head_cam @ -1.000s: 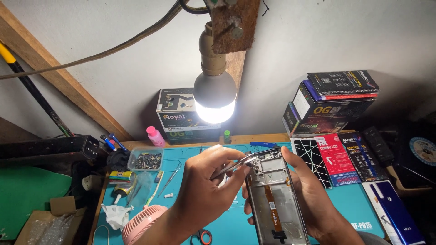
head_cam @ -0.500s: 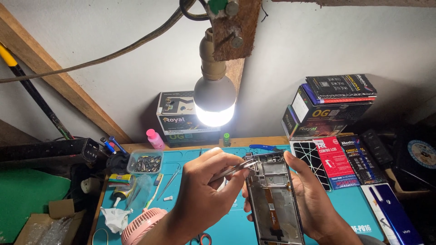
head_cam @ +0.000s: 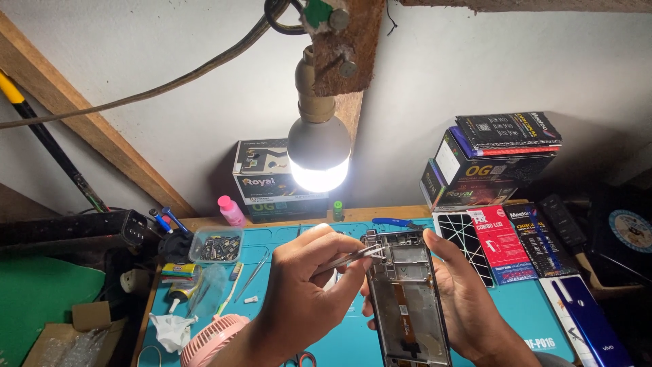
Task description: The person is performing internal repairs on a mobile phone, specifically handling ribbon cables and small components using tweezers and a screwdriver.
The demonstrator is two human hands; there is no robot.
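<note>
Phone frame [head_cam: 407, 299], opened, sits tilted above the teal mat [head_cam: 516, 312], cradled in my right hand [head_cam: 468, 299] to steady it. My left hand [head_cam: 305, 285] pinches tweezers [head_cam: 350, 258] closed, tips at the frame's upper edge, under the lamp [head_cam: 319, 153].

Bare hanging bulb [head_cam: 318, 153] glares; corners dim, picture sharp.

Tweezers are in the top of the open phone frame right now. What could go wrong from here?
1. The tweezers in the left hand touch the top of the phone frame; a slip could scratch parts there.
2. The right hand holds the frame off the teal mat, so it may wobble.
3. Any small part dropped could vanish among the clutter.
</note>
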